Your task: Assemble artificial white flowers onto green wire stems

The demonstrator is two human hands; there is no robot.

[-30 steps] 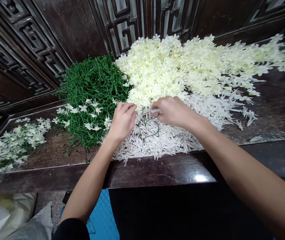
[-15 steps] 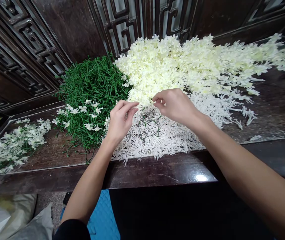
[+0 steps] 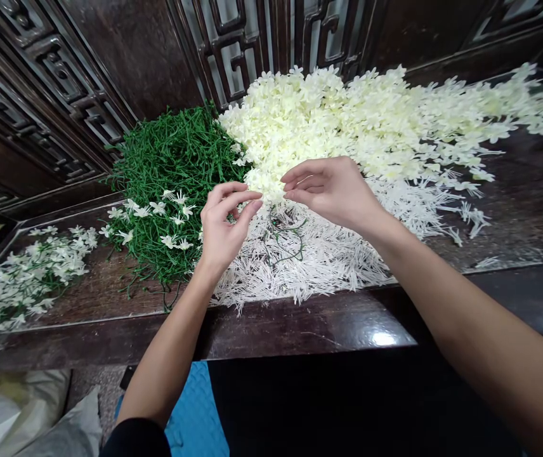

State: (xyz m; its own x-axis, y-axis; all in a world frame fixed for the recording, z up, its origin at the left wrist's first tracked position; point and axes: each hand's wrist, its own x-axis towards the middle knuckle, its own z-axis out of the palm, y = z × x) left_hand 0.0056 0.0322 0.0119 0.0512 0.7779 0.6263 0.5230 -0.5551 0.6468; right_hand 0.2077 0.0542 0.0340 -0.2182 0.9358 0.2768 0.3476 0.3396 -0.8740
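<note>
My left hand (image 3: 224,222) has its thumb and index fingertips brought together. Facing it across a small gap is my right hand (image 3: 332,190), its thumb and fingertips also pinched. Whatever small thing sits in either pinch blends into the pale background. Below the hands lies a heap of thin white stamen-like pieces (image 3: 319,257), with a loose dark green stem (image 3: 293,254) curled on top. Creamy white artificial petals (image 3: 309,120) are piled just behind. A mound of green plastic stems (image 3: 176,149) rises beyond my left hand, several white flowers (image 3: 158,208) resting on its front.
Assembled white flowers with green stems (image 3: 28,273) lie at the bench's left end. The dark wooden bench (image 3: 300,330) has a carved lattice back (image 3: 233,44). Pale sacks (image 3: 24,412) and a blue textured item (image 3: 198,406) are below.
My right hand has risen slightly and moved a little left. My left hand has shifted slightly left, its other fingers more spread. The piles have not visibly changed.
</note>
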